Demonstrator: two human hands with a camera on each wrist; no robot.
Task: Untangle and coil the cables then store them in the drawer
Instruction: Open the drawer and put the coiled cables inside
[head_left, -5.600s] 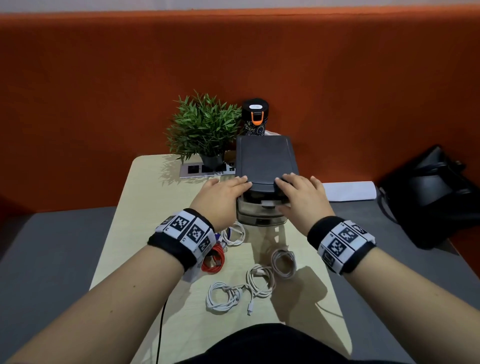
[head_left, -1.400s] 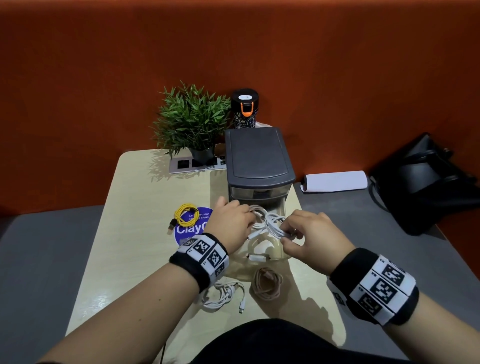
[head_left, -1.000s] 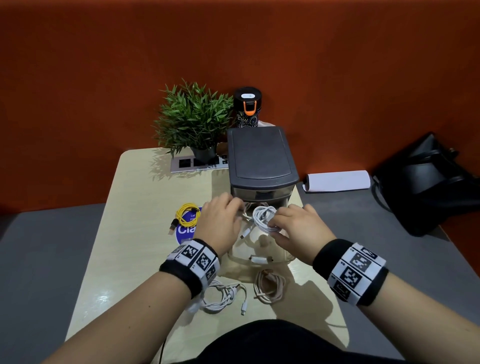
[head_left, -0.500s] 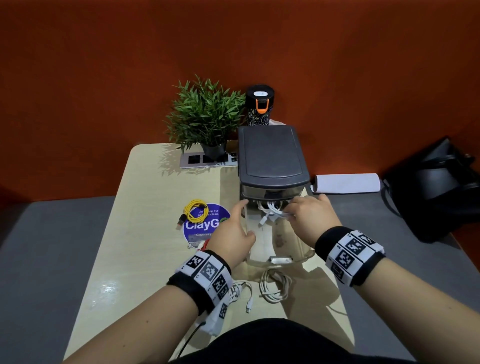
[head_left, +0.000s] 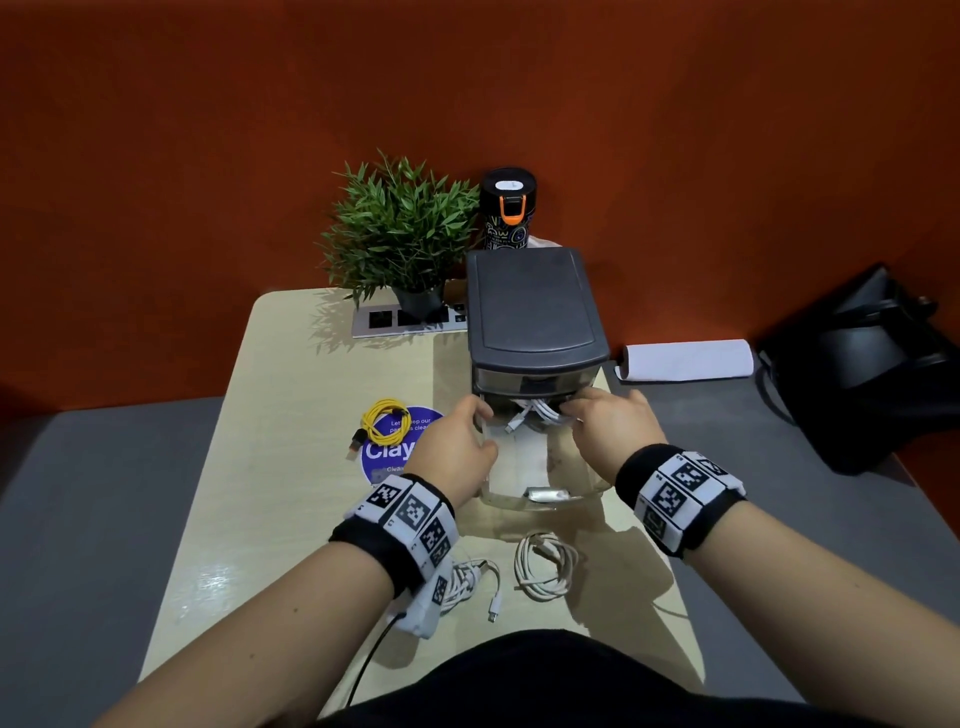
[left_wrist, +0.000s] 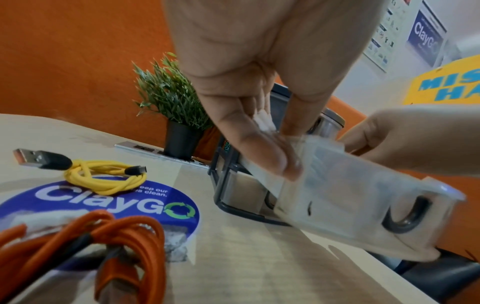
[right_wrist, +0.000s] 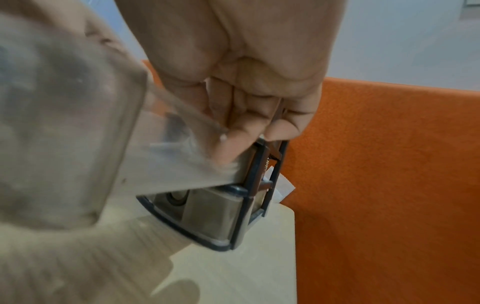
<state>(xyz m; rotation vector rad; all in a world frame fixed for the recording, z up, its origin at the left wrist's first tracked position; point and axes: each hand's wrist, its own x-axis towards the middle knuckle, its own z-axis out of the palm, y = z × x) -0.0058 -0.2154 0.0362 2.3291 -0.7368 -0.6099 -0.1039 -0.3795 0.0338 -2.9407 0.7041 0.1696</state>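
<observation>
A dark grey drawer unit (head_left: 535, 312) stands at the back of the table with its clear drawer (head_left: 540, 486) pulled out toward me. My left hand (head_left: 475, 423) pinches the drawer's left wall (left_wrist: 350, 185), thumb inside and fingers outside. My right hand (head_left: 576, 413) holds a coiled white cable (head_left: 537, 413) at the back of the drawer, under the unit's front. On the table lie a yellow coil (head_left: 384, 418), two white coils (head_left: 545, 566) (head_left: 472, 582), and an orange cable (left_wrist: 116, 236) below my left wrist.
A potted plant (head_left: 400, 234), a black bottle (head_left: 506, 208) and a power strip (head_left: 405, 319) stand behind the unit. A round blue sticker (head_left: 395, 452) lies under the yellow coil. A paper roll (head_left: 685, 361) and black bag (head_left: 872, 364) sit on the right.
The drawer, pushed in 5.6 s ago, is now pulled out. The white coil went from above the drawer's middle to its back end. My left hand let go of it and took the drawer wall.
</observation>
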